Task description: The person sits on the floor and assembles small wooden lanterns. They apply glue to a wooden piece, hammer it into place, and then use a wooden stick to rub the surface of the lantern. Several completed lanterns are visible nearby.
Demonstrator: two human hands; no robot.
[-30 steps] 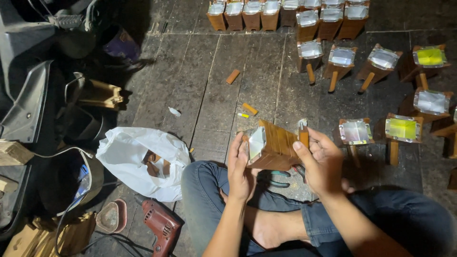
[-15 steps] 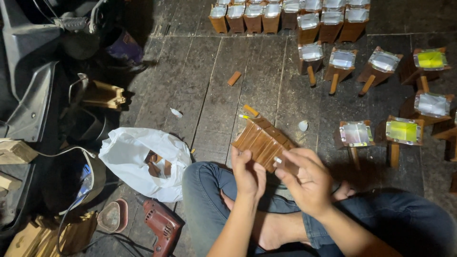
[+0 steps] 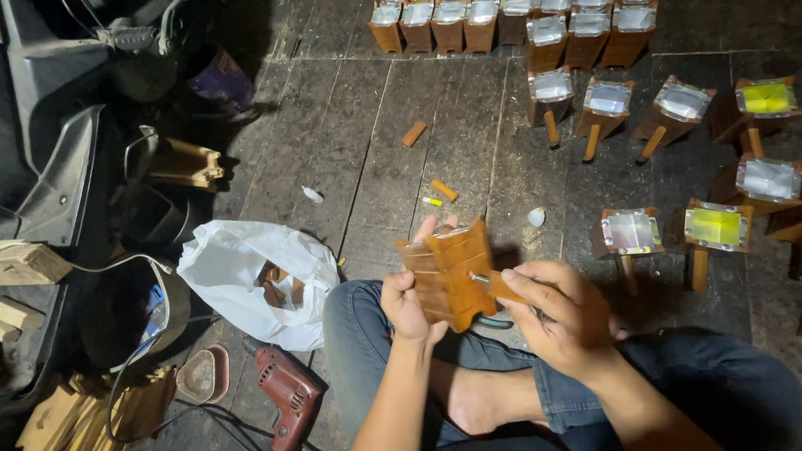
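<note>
nearest, over the crossed legs in blue jeans (image 3: 376,334): left hand (image 3: 407,302), fingers curled round the edge of a small brown wooden lantern-shaped box (image 3: 449,271), gripped with its back turned up, likely so the underside faces the worker. right hand (image 3: 558,316), thumb and fingers pinched on a short round wooden peg handle (image 3: 501,286), held against a metal screw at the box's back, apparently to seat it.

at the lower left of the dark plank floor (image 3: 368,142): red electric hand drill (image 3: 288,391), lying on its side within reach. just beyond, crumpled white plastic bag (image 3: 251,271), mouth open on brown wooden pieces.

middle of floor: loose short wooden pegs (image 3: 414,134), scattered singly, well apart.

right side of floor: finished wooden boxes with clear or yellow-green panes and peg handles (image 3: 631,232), laid pane-up in loose rows, seemingly set aside as done.

far edge of floor: handleless wooden boxes with clear panes (image 3: 451,18), packed touching in a row.

left edge: dark clutter, cables, wood offcuts; details unclear.
</note>
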